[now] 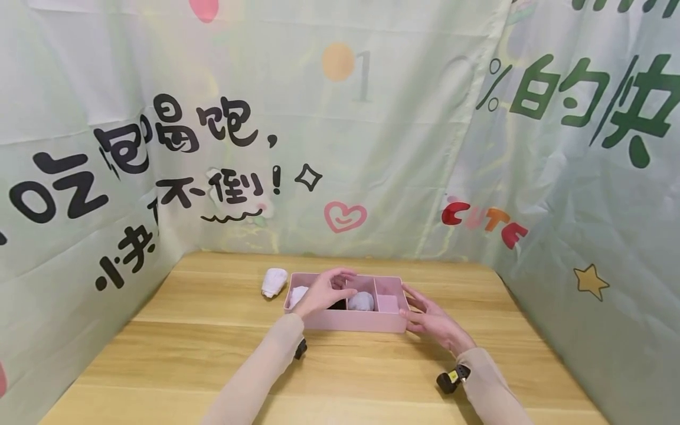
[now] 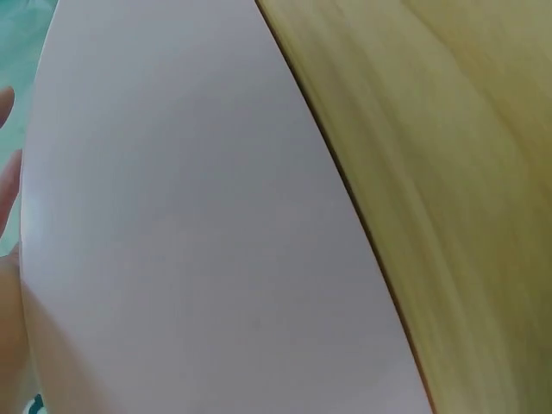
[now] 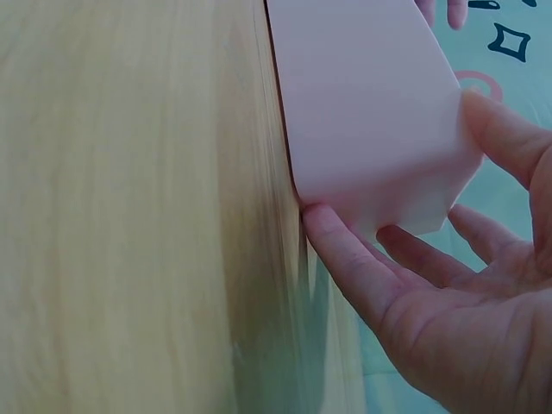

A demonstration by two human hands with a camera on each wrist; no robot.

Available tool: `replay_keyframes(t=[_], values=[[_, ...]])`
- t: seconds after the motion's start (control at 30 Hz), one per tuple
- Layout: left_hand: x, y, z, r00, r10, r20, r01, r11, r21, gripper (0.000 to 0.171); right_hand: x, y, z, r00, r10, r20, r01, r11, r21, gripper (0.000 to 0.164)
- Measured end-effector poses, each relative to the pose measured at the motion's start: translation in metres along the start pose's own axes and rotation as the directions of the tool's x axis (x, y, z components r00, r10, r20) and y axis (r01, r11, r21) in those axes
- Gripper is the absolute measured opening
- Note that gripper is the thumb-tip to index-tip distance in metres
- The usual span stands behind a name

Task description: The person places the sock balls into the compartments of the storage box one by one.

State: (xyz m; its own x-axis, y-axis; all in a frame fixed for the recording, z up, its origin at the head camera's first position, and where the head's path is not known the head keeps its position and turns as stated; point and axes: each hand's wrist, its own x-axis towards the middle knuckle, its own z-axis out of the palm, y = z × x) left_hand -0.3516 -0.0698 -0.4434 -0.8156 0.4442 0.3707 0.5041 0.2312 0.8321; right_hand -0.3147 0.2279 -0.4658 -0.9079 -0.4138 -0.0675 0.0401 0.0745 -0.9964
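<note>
A pink divided box stands on the table, its long side toward me. My left hand is over its left half, fingers loosely bent and thumb apart, with nothing visible in its grasp. Under that hand, partly hidden, are a white cloth bundle and something black. A grey balled cloth sits in the compartment right of the left thumb. My right hand holds the box's right end, thumb at the front corner and fingers along the end wall. The right wrist view shows this hold close up.
A rolled white cloth bundle lies on the wooden table, just left of the box. The rightmost compartment has a low pink block or step. Printed fabric curtains enclose the table at the back and both sides.
</note>
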Motion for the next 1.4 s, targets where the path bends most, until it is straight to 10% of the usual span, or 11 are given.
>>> replay_keyframes(t=[0.8,1.4], values=[[-0.038,-0.027,-0.078,0.957,-0.098,-0.272,0.083,0.994,-0.065,0.024,-0.001,0.000,0.000,1.000,-0.003,0.005,0.003,1.000,0.012,0.072],[-0.062,-0.046,-0.115,0.931,-0.184,-0.316,0.159,0.982,-0.103,0.027,0.000,-0.003,0.001,1.000,0.009,0.002,-0.009,1.000,0.016,0.070]])
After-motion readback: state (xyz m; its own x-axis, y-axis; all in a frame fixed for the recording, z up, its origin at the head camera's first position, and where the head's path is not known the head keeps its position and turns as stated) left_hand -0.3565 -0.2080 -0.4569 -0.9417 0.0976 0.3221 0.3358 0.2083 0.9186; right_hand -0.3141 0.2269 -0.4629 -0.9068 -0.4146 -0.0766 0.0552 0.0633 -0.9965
